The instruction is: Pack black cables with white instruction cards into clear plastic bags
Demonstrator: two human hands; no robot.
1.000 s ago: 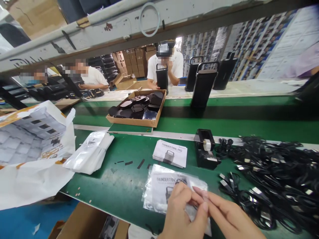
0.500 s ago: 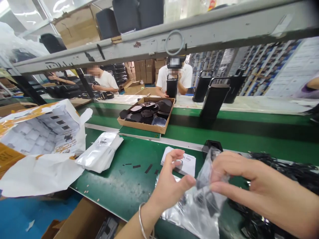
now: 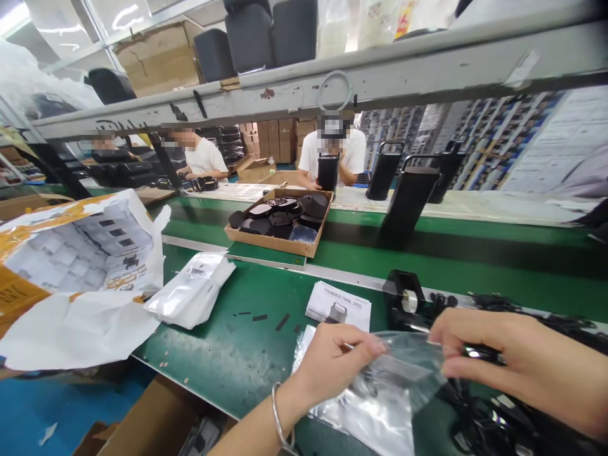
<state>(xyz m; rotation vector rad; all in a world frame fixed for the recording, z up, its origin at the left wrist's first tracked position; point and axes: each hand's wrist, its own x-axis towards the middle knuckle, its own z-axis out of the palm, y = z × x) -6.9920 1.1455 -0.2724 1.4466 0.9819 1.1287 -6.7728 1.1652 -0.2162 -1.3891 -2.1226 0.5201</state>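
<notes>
Left grip (image 3: 332, 364), forearm at the near edge, pinches thumb to fingertips; right grip (image 3: 498, 361), from the right, pinches alike.

The left hand (image 3: 332, 364) and right hand (image 3: 503, 361) pinch a clear bag (image 3: 394, 392) between them above the green bench (image 3: 237, 342); a booklet (image 3: 338, 306) and tape dispenser (image 3: 403, 301) lie just beyond; black cables (image 3: 498, 418) sit under the right hand; a cardboard tray (image 3: 280, 221) rests on the belt (image 3: 475, 253).

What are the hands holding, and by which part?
A clear plastic bag: the left hand pinches its upper left edge, the right hand its upper right edge.
</notes>
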